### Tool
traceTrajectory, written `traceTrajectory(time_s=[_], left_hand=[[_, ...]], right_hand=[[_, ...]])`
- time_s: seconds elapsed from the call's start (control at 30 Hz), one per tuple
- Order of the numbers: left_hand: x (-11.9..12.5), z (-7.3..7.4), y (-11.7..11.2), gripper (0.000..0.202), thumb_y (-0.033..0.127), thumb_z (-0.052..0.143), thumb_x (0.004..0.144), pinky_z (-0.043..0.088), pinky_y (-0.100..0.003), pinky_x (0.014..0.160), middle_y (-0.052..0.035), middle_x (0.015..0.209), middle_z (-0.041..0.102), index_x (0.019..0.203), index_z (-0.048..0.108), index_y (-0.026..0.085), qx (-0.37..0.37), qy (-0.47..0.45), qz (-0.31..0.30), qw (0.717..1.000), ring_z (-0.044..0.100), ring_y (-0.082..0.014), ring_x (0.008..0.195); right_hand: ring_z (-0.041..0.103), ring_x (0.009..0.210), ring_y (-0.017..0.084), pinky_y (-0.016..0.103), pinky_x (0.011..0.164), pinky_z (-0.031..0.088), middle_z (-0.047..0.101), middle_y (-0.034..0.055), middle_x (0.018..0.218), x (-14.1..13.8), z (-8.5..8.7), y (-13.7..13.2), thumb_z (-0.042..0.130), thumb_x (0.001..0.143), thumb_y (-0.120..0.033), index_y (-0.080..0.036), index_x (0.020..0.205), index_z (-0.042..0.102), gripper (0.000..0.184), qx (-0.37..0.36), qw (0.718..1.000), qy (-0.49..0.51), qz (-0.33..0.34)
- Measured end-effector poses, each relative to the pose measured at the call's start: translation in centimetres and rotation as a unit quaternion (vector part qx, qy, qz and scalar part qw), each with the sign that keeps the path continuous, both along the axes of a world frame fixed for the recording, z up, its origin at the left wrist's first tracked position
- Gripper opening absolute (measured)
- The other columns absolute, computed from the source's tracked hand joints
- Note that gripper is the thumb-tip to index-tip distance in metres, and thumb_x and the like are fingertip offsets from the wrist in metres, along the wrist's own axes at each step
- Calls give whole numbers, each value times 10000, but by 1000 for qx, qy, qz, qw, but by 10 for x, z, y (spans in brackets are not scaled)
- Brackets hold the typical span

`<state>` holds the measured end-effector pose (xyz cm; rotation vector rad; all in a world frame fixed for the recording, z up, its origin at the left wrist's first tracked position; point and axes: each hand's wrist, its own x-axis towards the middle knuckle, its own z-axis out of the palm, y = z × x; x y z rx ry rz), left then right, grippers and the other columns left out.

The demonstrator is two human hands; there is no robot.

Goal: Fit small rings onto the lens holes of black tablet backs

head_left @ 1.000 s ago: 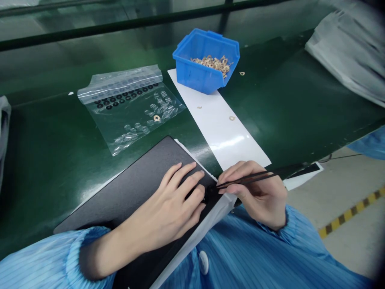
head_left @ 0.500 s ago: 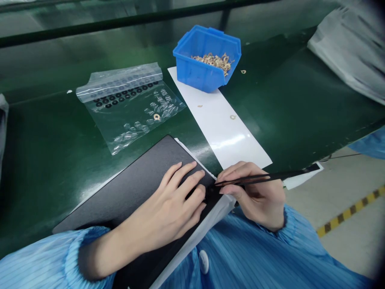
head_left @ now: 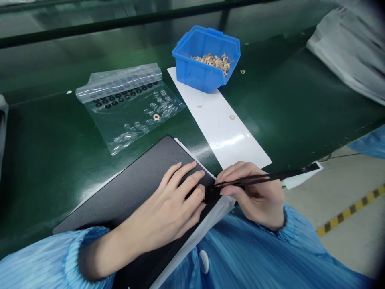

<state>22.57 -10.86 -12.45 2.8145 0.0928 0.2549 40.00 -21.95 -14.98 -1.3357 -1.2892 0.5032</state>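
My left hand [head_left: 173, 202] lies on the near right corner of a black flat panel [head_left: 132, 188], fingers stretched out and pressing down on it. My right hand [head_left: 255, 192] is closed on black tweezers [head_left: 264, 178], gripped like a pen. The tweezer tips touch the panel's corner just beside my left fingertips. A small dark part seems to sit at the tips, too small to name. White paper [head_left: 207, 222] sticks out from under the panel.
On the green bench [head_left: 45, 140] lies a clear zip bag [head_left: 129, 106] with black rings and clear bits, a white strip [head_left: 222, 124] with two loose rings, and a blue bin [head_left: 206, 58] of tan rings. A grey bag [head_left: 349, 48] is at the far right.
Both hands stay almost where they were. The tweezers' rear end has tipped slightly lower, and the view has shifted a little.
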Motion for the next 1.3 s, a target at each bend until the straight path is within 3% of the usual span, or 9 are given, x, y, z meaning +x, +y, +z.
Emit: traceTrajectory(time_s=[0.17, 0.33, 0.5, 0.63, 0.77, 0.93, 1.07, 1.17, 1.3], left_hand=[[-1, 0, 1, 159, 199, 431, 939, 281, -489, 1088, -129, 1232, 511, 1022, 529, 105, -1, -2, 2, 1000, 335, -306, 1292], [0, 0, 1, 177, 210, 413, 944, 296, -493, 1080, -135, 1235, 509, 1024, 529, 103, -1, 2, -1, 1000, 330, -310, 1295], [1, -2, -1, 199, 245, 401, 942, 305, -499, 1075, -134, 1246, 503, 1011, 531, 111, 24, -5, 7, 1000, 348, -317, 1284], [1, -5, -2, 196, 253, 402, 933, 311, -466, 1080, -120, 1210, 528, 986, 535, 120, 36, -17, 16, 999, 387, -298, 1261], [-1, -5, -3, 191, 265, 418, 923, 317, -455, 1086, -108, 1198, 542, 972, 542, 129, 34, -27, 28, 999, 407, -281, 1247], [2, -3, -1, 168, 231, 461, 897, 380, -428, 1054, -99, 1235, 528, 1026, 535, 153, 17, -34, 38, 999, 382, -257, 1266], [-4, -17, 23, 277, 234, 418, 895, 439, -520, 958, -167, 1219, 507, 1137, 504, 131, 97, -84, 122, 984, 420, -316, 1217], [-14, -28, 62, 418, 383, 368, 904, 488, -548, 824, -215, 1091, 545, 1142, 523, 76, 157, -49, 223, 961, 570, -348, 973], [-24, -24, 97, 507, 281, 164, 891, 476, -554, 794, -183, 981, 616, 1045, 634, 169, 171, 19, 205, 964, 619, -365, 925]], right_hand=[[637, 709, 176, 343, 611, 534, 625, 21, 771, 1, 1, -5, 614, 799, -74, -205, 888, 614, 159, 24, 998, 63, 0], [631, 684, 187, 346, 587, 517, 631, 23, 736, 21, 40, 15, 656, 772, -111, -214, 820, 617, 121, 35, 998, -41, -24], [613, 625, 101, 220, 576, 485, 610, -6, 721, 25, 75, 107, 647, 790, -191, -145, 714, 628, 91, 66, 978, -196, 25], [585, 609, 84, 203, 603, 443, 590, -3, 696, 2, 59, 189, 628, 793, -255, -81, 767, 638, 176, 18, 974, -205, 93], [555, 595, 95, 217, 604, 425, 601, 14, 668, -15, 36, 227, 658, 765, -211, -79, 724, 628, 142, -4, 958, -247, 145], [553, 630, 67, 172, 628, 404, 580, -31, 666, -8, 58, 206, 620, 801, -260, -100, 744, 627, 170, -13, 945, -292, 149], [496, 581, 54, 163, 599, 370, 494, -66, 574, 9, 79, 163, 515, 876, -339, -124, 699, 614, 296, -64, 930, -343, 120], [485, 565, 71, 177, 575, 365, 524, -55, 572, 22, 75, 143, 600, 835, -315, -134, 702, 620, 225, -118, 918, -360, 120], [500, 590, 103, 207, 584, 370, 572, -17, 590, 30, 57, 139, 633, 808, -318, -128, 684, 620, 227, -166, 914, -345, 136]])
